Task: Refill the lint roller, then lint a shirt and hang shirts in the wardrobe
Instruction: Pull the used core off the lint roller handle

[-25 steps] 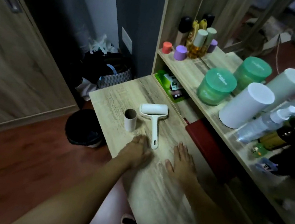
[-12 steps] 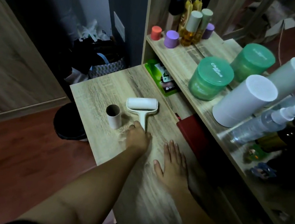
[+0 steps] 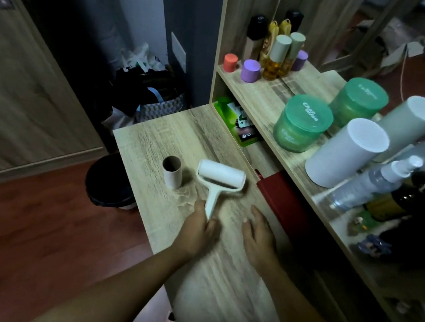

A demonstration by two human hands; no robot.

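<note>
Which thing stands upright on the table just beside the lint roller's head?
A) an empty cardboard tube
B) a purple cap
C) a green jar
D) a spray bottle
A: the empty cardboard tube stands on end on the table, just left of the lint roller; the others sit on the shelf.

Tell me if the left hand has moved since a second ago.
Yes. The left hand has moved up the lint roller handle, toward the standing cardboard tube; it now wraps the handle's lower end instead of resting flat on the tabletop.

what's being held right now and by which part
The left hand grips the lint roller by the lower end of its handle. The right hand lies flat, holding nothing.
</note>
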